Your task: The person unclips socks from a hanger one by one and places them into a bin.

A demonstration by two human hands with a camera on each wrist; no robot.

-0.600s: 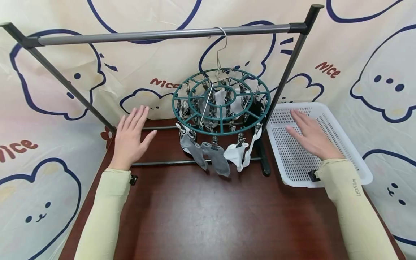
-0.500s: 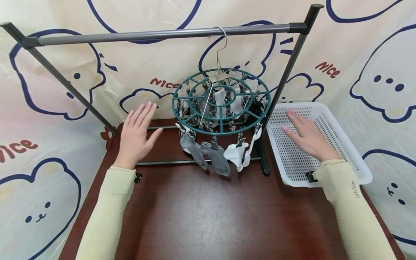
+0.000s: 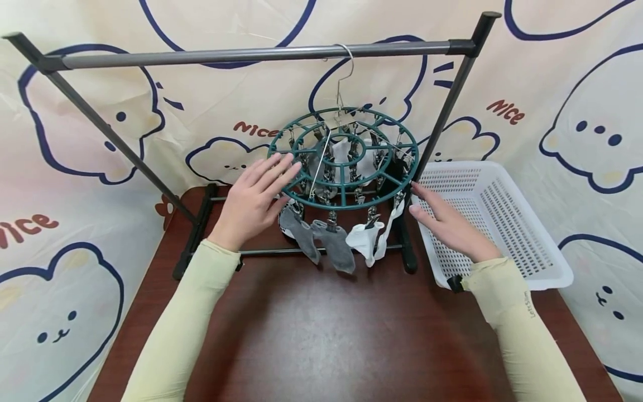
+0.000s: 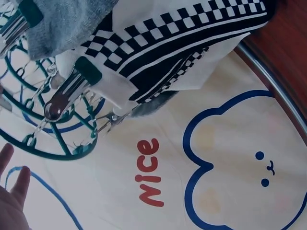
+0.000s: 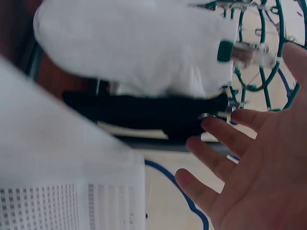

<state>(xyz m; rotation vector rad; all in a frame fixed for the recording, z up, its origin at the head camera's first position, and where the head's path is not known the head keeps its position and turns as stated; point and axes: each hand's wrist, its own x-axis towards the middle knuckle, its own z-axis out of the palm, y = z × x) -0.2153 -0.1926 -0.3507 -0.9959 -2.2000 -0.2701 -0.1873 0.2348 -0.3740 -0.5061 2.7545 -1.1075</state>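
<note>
A round green clip hanger [image 3: 344, 204] hangs by its metal hook from a grey rail. Clipped along its near side are two grey socks [image 3: 335, 248] and white socks [image 3: 363, 241]; more socks hang farther back. In the left wrist view, a black-and-white checkered sock [image 4: 163, 57] hangs beside a grey one. My left hand [image 3: 253, 201], fingers extended, is at the hanger's left edge; whether it touches cannot be told. My right hand [image 3: 452, 226] is by the hanger's right edge, fingers spread. Near it in the right wrist view are a white sock [image 5: 129, 43] and a black sock [image 5: 144, 112].
A white perforated basket [image 3: 545, 254] stands on the brown table [image 3: 341, 335] at the right, under my right forearm. The rack's rail [image 3: 251, 54] spans the back, with slanted posts at both ends. A printed cloth [image 3: 216, 100] covers the walls behind.
My left hand has moved right to the hanger's left edge. My right hand has moved left from over the basket toward the hanger's right edge. The hanger and socks look unmoved.
</note>
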